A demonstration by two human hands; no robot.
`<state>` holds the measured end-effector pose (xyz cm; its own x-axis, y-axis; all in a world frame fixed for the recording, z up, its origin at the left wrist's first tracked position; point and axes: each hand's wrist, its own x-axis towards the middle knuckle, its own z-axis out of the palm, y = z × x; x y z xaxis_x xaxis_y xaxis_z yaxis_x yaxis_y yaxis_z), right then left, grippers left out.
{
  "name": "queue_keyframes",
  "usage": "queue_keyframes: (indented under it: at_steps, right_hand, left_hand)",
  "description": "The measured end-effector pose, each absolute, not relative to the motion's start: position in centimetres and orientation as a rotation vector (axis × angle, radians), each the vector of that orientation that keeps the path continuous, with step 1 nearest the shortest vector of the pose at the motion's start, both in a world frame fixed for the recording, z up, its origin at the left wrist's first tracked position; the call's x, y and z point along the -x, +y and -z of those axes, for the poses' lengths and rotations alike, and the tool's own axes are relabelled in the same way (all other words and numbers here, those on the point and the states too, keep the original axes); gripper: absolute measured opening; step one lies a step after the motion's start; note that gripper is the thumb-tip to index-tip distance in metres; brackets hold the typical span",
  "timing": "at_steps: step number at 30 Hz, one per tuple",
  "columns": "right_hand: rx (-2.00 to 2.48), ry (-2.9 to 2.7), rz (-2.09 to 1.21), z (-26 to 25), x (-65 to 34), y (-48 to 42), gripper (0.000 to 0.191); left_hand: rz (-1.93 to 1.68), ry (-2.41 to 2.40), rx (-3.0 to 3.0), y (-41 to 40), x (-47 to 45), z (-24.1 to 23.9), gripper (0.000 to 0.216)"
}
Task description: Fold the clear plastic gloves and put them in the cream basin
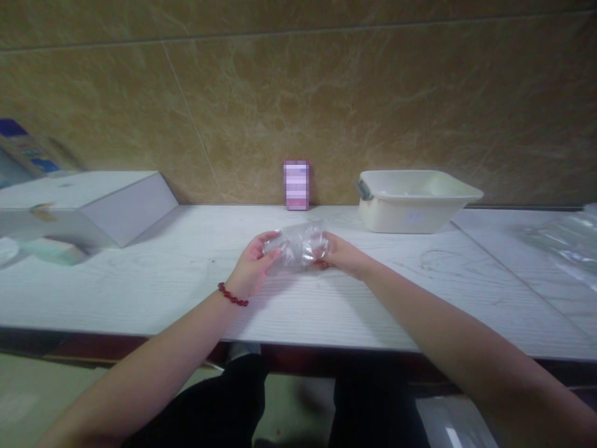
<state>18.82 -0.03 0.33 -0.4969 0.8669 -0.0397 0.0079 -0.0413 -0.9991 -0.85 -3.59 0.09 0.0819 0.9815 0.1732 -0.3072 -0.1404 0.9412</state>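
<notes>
Your left hand [252, 264] and right hand [342, 255] hold a clear plastic bag [298, 244] between them, fingers clamped on its ends, above the white counter [186, 280]; the cream basin [413, 200] sits at two o'clock.

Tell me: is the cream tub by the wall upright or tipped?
Upright: the cream tub sits flat on the white table, rim up.

Packing workbench: white table [186, 280], cream tub [413, 214], boxes [93, 205].
</notes>
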Motion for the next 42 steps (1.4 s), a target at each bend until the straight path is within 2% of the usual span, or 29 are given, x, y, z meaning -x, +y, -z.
queue_keyframes:
  at_steps: [19,42]
  right_hand:
    - [1.106,-1.580,-1.390,0.5,-18.9,0.8,0.037]
    - [1.064,-1.564,-1.217,0.6,-19.0,1.1,0.030]
  left_hand:
    - [-1.394,0.843,-1.275,-3.4,0.7,0.6,0.043]
    - [-1.340,0.966,-1.415,-3.4,0.8,0.6,0.046]
